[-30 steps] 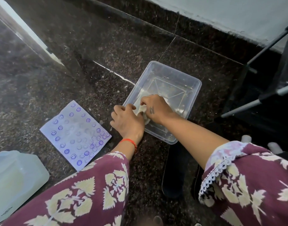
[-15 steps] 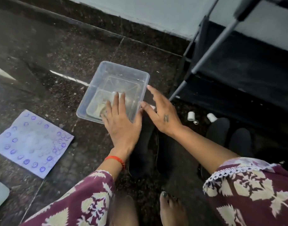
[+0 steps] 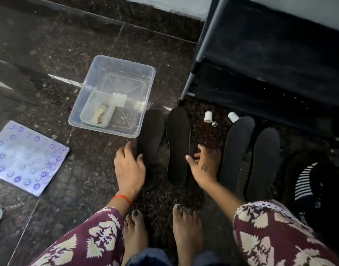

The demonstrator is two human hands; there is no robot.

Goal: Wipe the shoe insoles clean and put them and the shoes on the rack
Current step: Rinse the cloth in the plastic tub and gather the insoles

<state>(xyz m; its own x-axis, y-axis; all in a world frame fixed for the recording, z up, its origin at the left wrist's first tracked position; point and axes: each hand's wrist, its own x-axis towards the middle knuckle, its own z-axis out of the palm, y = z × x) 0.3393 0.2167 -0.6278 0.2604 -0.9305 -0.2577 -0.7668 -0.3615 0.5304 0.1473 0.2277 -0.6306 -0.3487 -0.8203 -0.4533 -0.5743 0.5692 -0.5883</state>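
Note:
Four black insoles lie side by side on the dark stone floor. My left hand point(image 3: 129, 166) rests with spread fingers on the lower left part of the leftmost insole point(image 3: 151, 135). Fingers loosely bent, my right hand point(image 3: 201, 164) sits beside the second insole point(image 3: 178, 146), and its thumb touches that insole's right edge. The other two insoles point(image 3: 236, 146) point(image 3: 263, 162) lie further right, untouched. A pale wet cloth point(image 3: 99, 115) lies in the clear plastic tub point(image 3: 145, 104). The black shoe rack point(image 3: 260, 54) stands at the upper right.
A black shoe with white stripes point(image 3: 309, 181) sits at the right edge. Two small white caps point(image 3: 208, 116) point(image 3: 233, 116) lie by the rack's foot. A blue smiley-print sheet point(image 3: 24, 158) lies at the left. My bare feet point(image 3: 184, 231) are just below the insoles.
Both hands left the tub and dropped to the two left insoles. The cloth stayed in the tub. The view swung right and down, bringing the insoles, rack and shoe into sight.

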